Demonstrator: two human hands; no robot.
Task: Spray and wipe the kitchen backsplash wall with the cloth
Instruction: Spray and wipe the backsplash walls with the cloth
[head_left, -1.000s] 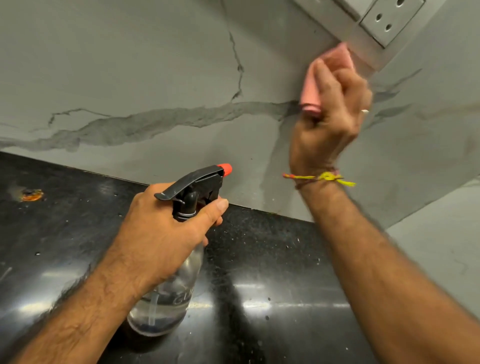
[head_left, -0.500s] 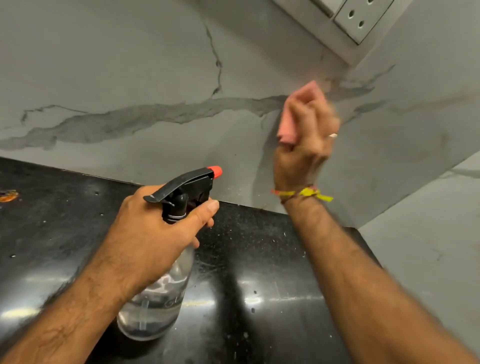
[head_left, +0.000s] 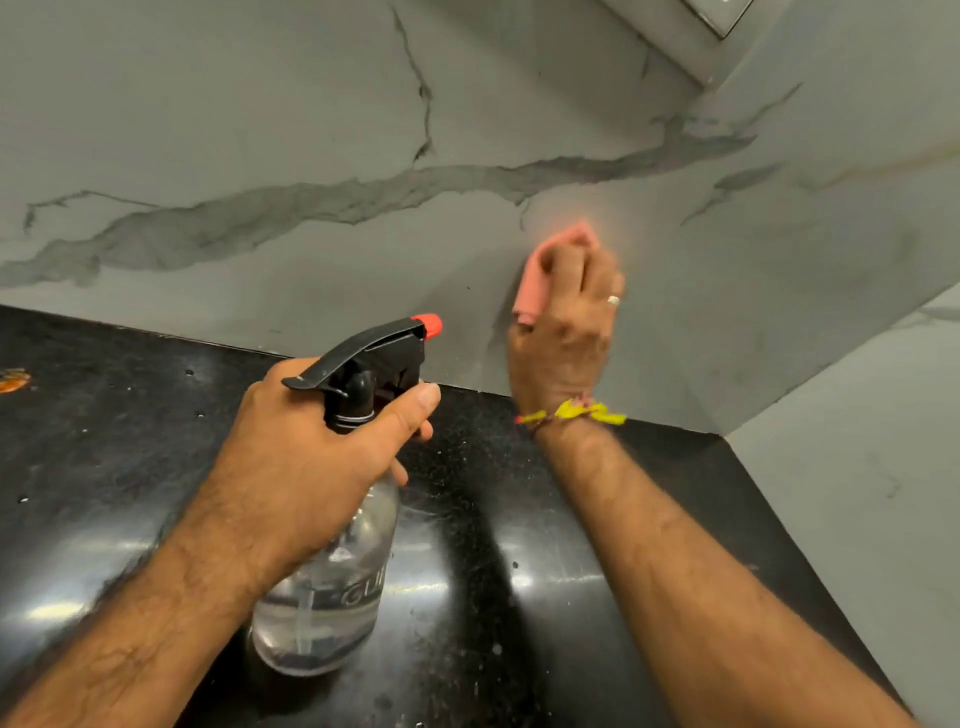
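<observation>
The backsplash wall (head_left: 311, 130) is grey marble-look tile with dark veins. My right hand (head_left: 566, 332) presses a folded pink cloth (head_left: 535, 280) flat against the wall, low down, a little above the counter's back edge; the hand is motion-blurred. My left hand (head_left: 306, 462) grips the neck of a clear spray bottle (head_left: 332, 587) with a black trigger head and red nozzle (head_left: 430, 325). The bottle is held above the counter, nozzle pointing at the wall, left of the cloth.
A glossy black stone countertop (head_left: 104, 467) runs below the wall. An orange stain (head_left: 13, 382) sits at its far left. A side wall (head_left: 857, 493) meets the backsplash at the right corner. A switch plate corner (head_left: 719, 15) shows at the top.
My right hand has wiped the pink cloth down the wall from beside the socket plate to just above the counter. The left hand and bottle kept their pose.
</observation>
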